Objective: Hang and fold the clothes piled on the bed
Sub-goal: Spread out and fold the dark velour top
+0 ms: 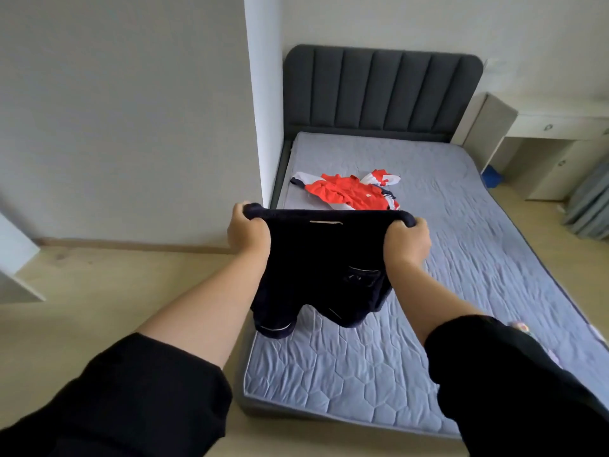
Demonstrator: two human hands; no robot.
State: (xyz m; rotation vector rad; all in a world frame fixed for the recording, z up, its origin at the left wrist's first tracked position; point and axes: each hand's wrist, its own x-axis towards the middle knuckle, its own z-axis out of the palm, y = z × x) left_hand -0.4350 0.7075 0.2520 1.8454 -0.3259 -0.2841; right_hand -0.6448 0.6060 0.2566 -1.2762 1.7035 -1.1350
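I hold a pair of dark navy shorts (323,268) stretched out by the waistband above the bed's near left part. My left hand (247,230) grips the waistband's left end and my right hand (408,239) grips its right end. The legs hang down, and their hems reach the mattress (461,245). Beyond the shorts, a red, white and navy garment (349,191) lies spread flat on the grey quilted mattress near its left edge.
A dark grey padded headboard (382,90) stands at the bed's far end. A white wall corner (260,127) juts out left of the bed. At the right are a pale desk with drawers (557,133) and grey curtains (590,199). Small colourful items (520,326) lie at the mattress's right edge.
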